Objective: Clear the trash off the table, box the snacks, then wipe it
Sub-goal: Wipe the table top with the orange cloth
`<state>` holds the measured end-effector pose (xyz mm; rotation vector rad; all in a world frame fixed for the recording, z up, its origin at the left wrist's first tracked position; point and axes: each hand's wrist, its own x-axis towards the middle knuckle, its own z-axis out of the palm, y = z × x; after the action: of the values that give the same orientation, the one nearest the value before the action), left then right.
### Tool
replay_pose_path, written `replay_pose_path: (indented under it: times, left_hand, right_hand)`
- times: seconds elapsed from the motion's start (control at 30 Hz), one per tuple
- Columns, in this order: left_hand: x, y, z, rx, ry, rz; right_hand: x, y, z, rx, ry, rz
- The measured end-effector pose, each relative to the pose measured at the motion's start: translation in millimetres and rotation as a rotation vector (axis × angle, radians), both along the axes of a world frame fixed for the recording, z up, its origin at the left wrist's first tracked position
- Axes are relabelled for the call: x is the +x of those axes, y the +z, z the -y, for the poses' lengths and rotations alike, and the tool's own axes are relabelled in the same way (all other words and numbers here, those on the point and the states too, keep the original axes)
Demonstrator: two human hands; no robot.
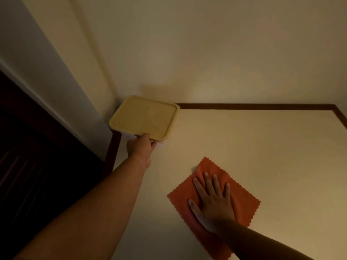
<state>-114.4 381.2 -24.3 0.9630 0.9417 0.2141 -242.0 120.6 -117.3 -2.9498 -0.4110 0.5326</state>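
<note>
While both hands are busy, the scene reads so:
Left hand (140,147): curled around the near edge of the lidded box (144,117), left of centre.
Right hand (212,199): flat, fingers (207,182) spread, pressing the cloth (242,201), lower centre; it grasps nothing.
Count: one box, one orange cloth, two hands.
Box: closed with a ribbed beige lid, at the table's far-left corner against the wall (225,53).
Table (272,147): pale top, dark wooden rim.
Surroundings: dark door, left edge.
</note>
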Motion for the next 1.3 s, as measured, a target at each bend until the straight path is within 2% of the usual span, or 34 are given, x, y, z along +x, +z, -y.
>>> replay_pose_path:
  times: [0.37, 0.53, 0.57, 0.63, 0.7, 0.77, 0.83, 0.87, 0.93, 0.97, 1.03, 1.17, 1.23, 1.3]
  left_hand:
    - [37.4, -8.8, -36.9, -0.048, 0.075, -0.001]
    - [33.5, -12.0, -49.2, -0.030, -0.048, -0.048]
    - [28.5, -18.0, -53.2, 0.021, -0.104, -0.078]
    - [13.8, -30.1, -57.9, 0.320, -0.217, -0.170]
    - [-8.5, -42.0, -53.5, 0.607, -0.254, -0.209]
    - [-40.6, -49.5, -33.5, 0.847, -0.376, -0.144]
    - [-74.7, -62.2, -6.8, 1.059, -0.683, 0.045]
    - [-88.9, -75.8, 1.2, 1.144, -0.901, 0.139]
    - [-107.3, -105.6, 4.8, 1.400, -1.289, 0.202]
    - [-111.2, -115.7, 2.4, 1.506, -1.374, 0.193]
    - [-114.8, -117.7, -6.4, 1.605, -1.414, 0.135]
    - [-116.7, -110.0, -33.8, 1.587, -1.344, -0.050]
    - [-117.1, -105.6, -45.7, 1.577, -1.298, -0.158]
    - [-115.2, -103.7, -51.4, 1.564, -1.247, -0.223]
  right_hand:
    - [28.9, -0.2, -74.6, 0.013, 0.079, 0.001]
    - [33.4, 7.1, -126.6, 0.084, 0.174, -0.053]
    - [34.0, 9.6, -134.9, 0.142, 0.181, -0.059]
    - [36.1, 12.2, -143.6, 0.342, 0.095, -0.026]
    - [41.9, 15.2, -138.9, 0.566, -0.132, 0.076]
    - [58.2, 20.4, -125.7, 0.653, -0.309, 0.219]
    - [87.7, 30.3, -116.1, 0.650, -0.363, 0.302]
    - [105.2, 38.1, -117.1, 0.645, -0.363, 0.311]
    - [139.1, 55.4, -128.5, 0.630, -0.308, 0.329]
    - [153.6, 62.5, -137.4, 0.619, -0.257, 0.353]
    - [174.4, 71.5, -158.7, 0.576, -0.107, 0.415]
    - [187.1, 70.3, -202.4, 0.372, 0.277, 0.386]
    - [188.8, 61.7, -220.1, 0.268, 0.323, 0.360]
    - [197.1, 57.7, -230.9, 0.273, 0.273, 0.376]
